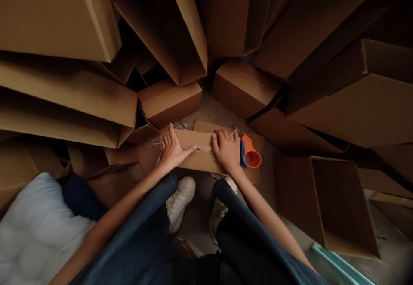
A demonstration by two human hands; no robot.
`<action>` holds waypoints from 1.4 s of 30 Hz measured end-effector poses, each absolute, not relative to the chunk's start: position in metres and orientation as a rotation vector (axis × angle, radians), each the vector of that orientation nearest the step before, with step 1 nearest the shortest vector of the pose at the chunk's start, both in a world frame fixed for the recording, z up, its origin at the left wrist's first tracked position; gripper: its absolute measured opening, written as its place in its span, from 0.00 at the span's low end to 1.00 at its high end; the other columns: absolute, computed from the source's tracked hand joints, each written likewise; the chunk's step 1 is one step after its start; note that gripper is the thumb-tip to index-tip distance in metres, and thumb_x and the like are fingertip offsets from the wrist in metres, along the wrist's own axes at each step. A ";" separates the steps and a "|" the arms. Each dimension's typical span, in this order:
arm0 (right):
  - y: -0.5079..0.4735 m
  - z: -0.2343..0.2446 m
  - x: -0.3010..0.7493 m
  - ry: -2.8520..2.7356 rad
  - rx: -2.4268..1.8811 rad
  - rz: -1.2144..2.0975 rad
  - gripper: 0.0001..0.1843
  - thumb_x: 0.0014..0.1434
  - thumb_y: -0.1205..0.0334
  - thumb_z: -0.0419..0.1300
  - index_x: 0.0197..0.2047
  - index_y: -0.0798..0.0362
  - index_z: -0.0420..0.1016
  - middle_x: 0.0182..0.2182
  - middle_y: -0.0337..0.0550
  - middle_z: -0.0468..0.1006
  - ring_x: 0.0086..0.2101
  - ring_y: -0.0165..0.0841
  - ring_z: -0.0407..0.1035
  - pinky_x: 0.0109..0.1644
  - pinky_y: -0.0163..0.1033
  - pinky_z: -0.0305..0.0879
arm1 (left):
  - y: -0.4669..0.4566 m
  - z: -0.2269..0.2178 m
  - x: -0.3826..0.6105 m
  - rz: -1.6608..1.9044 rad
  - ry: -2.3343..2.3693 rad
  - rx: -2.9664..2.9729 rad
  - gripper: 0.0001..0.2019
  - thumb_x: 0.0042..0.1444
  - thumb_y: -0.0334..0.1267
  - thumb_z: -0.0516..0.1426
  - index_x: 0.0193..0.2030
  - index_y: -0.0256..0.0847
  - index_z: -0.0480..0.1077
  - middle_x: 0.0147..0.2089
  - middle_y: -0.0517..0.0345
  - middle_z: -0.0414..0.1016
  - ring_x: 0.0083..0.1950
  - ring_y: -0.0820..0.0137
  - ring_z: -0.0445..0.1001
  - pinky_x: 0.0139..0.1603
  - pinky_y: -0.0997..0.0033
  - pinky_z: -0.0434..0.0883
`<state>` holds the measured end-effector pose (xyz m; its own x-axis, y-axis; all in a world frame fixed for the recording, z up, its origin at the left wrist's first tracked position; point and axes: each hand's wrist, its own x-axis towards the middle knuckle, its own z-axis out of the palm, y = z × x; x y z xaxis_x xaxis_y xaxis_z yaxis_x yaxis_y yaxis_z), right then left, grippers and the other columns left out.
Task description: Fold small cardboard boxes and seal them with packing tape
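Observation:
A closed cardboard box (201, 163) lies in front of my feet, with a seam across its top. My left hand (171, 149) rests on its left end, fingers raised along the edge and thumb stretched toward a small dark gap in the seam. My right hand (227, 149) lies over the right end, fingers extended and pressed down on the cardboard. Right beside it sits an orange and blue tape dispenser (248, 151). Thin white strands (156, 144) show near my left fingers. A flat piece of cardboard (258, 140) lies beneath the box.
Open cardboard boxes (325, 203) crowd around on both sides and ahead. A pale cushion (35, 233) and a dark blue cloth item (82, 196) lie at the left. A light teal bar (335, 263) is at lower right. My shoes (182, 201) stand just behind the box.

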<state>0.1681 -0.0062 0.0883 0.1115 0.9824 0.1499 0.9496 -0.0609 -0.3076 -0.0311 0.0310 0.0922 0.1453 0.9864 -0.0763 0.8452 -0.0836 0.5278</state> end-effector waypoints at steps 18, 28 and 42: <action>-0.001 0.088 0.169 -1.874 -2.088 0.179 0.24 0.71 0.55 0.40 0.50 0.56 0.75 0.45 0.51 0.80 0.48 0.42 0.70 0.67 0.55 0.45 | 0.039 0.096 -0.005 0.304 1.795 1.968 0.68 0.39 0.61 0.67 0.73 0.31 0.28 0.74 0.20 0.31 0.75 0.38 0.29 0.69 0.34 0.34; -0.002 0.089 0.169 -1.879 -2.086 0.200 0.24 0.71 0.56 0.40 0.50 0.56 0.74 0.45 0.51 0.80 0.49 0.42 0.69 0.67 0.54 0.44 | 0.043 0.097 -0.006 0.238 1.802 1.942 0.65 0.39 0.56 0.67 0.72 0.30 0.32 0.74 0.19 0.32 0.76 0.40 0.31 0.70 0.36 0.37; 0.000 0.086 0.175 -1.832 -2.023 0.312 0.22 0.69 0.53 0.43 0.51 0.52 0.74 0.49 0.47 0.80 0.52 0.41 0.69 0.67 0.54 0.44 | 0.043 0.095 -0.005 0.259 1.811 1.948 0.62 0.40 0.55 0.67 0.72 0.29 0.36 0.74 0.19 0.34 0.75 0.39 0.33 0.70 0.36 0.37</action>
